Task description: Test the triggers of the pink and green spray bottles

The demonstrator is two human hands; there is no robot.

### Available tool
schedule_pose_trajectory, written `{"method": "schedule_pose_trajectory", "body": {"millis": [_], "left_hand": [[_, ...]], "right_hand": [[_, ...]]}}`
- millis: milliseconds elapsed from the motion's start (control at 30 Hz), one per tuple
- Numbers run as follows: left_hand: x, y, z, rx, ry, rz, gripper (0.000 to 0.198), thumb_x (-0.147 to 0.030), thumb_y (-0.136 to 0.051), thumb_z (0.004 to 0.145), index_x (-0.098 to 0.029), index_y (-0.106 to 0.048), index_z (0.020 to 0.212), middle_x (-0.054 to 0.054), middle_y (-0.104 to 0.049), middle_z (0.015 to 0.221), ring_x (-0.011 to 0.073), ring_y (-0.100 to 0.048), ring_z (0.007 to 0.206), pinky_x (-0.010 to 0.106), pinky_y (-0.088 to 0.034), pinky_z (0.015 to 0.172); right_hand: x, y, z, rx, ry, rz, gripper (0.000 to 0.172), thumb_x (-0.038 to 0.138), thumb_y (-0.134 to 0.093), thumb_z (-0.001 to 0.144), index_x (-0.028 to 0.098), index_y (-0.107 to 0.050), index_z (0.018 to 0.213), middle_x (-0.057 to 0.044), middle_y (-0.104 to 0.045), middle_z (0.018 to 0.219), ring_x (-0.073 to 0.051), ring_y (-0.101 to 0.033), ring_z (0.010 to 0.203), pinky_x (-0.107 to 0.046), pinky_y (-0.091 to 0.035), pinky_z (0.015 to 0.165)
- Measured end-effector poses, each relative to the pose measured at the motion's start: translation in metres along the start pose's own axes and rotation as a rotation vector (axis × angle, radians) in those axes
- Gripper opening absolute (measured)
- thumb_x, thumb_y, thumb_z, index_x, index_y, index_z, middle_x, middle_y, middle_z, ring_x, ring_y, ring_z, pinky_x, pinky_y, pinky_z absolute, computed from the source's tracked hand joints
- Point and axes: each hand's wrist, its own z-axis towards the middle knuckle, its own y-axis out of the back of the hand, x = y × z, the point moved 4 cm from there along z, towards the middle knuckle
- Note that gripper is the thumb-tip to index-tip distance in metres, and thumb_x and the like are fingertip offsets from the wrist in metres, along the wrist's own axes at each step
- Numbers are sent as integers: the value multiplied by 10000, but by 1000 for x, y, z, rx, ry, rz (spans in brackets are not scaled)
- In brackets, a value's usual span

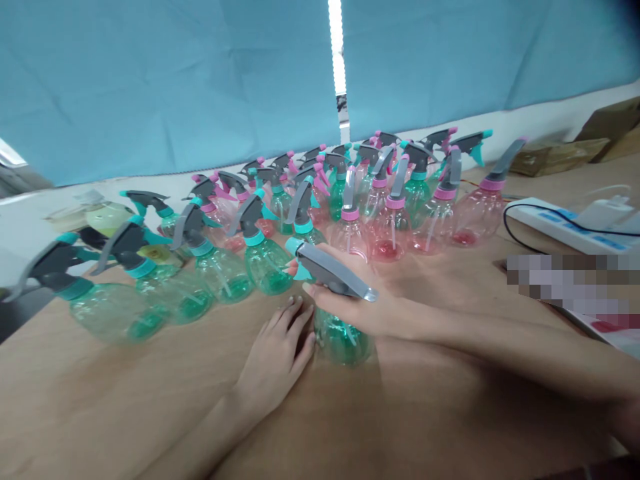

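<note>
My right hand (357, 293) is wrapped round the neck of a green spray bottle (345, 340), below its grey and teal trigger head. The bottle stands upright near the front of the wooden table (165, 413). Just left of it my left hand (280, 347) lies flat on the table, fingers stretched out and holding nothing. Its fingertips come close to the bottle's base; whether they touch it I cannot tell. Ahead stand more green spray bottles (273, 267) with teal collars, and to the right pink spray bottles (390, 233) with pink collars.
Rows of spray bottles fill the back of the table. At the right lie a white power strip (565, 223) with a black cable and a flat item, partly pixelated. Cardboard boxes (560, 153) sit at the far right. A blue sheet (175, 87) covers the wall behind.
</note>
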Motion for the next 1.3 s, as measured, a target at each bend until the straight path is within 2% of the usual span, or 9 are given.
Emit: {"method": "schedule_pose_trajectory", "body": {"millis": [133, 300, 533, 700, 967, 1167, 1300], "left_hand": [[0, -1, 0, 12, 1, -5, 392, -257, -368, 994, -113, -481, 1340, 188, -569, 1294, 327, -518, 1240, 539, -484, 978], [1, -1, 0, -16, -12, -27, 372, -273, -373, 992, -144, -502, 1316, 167, -588, 1273, 320, -537, 1214, 542, -493, 962], [1, -1, 1, -49, -20, -36, 345, -274, -406, 982, -163, -539, 1280, 148, -611, 1246, 316, -556, 1196, 521, -508, 949], [0, 0, 1, -19, -8, -35, 360, -270, -408, 984, -150, -523, 1304, 155, -606, 1252, 320, -549, 1204, 524, -503, 956], [2, -1, 0, -15, 5, -92, 351, -276, -406, 990, -158, -520, 1301, 158, -572, 1310, 311, -529, 1230, 532, -486, 978], [6, 16, -7, -136, 128, -364, 295, -310, -379, 1016, -248, -535, 1259, 75, -607, 1262, 238, -585, 1162, 461, -486, 1005], [4, 32, -21, -215, 146, -460, 294, -366, -382, 1008, -287, -498, 1266, 52, -612, 1255, 236, -601, 1143, 458, -500, 997]], "right_hand": [[1, 0, 1, 0, 23, -2, 145, 117, -562, 776, 217, -497, 858, 58, -494, 737, -100, -444, 624, -252, -355, 564], [6, 2, 2, -16, 21, -7, 156, 100, -544, 779, 223, -453, 810, 68, -453, 696, -96, -408, 585, -252, -346, 545], [9, 3, 0, -24, 40, -13, 157, 136, -554, 824, 223, -432, 777, 60, -469, 714, -96, -439, 608, -254, -366, 559], [11, 4, 0, -27, 8, -30, 211, 163, -557, 834, 228, -390, 721, 65, -422, 674, -94, -395, 575, -257, -341, 532], [5, 2, 1, -20, -7, 3, 101, 184, -591, 830, 213, -496, 849, 50, -508, 751, -107, -476, 651, -265, -396, 605], [7, -1, 2, -14, -79, 3, 96, 187, -584, 838, 212, -527, 911, 42, -518, 757, -111, -476, 649, -256, -396, 589], [6, -10, 7, -25, -74, 17, 98, 216, -577, 850, 213, -543, 941, 40, -510, 760, -113, -453, 636, -260, -385, 579]]}}
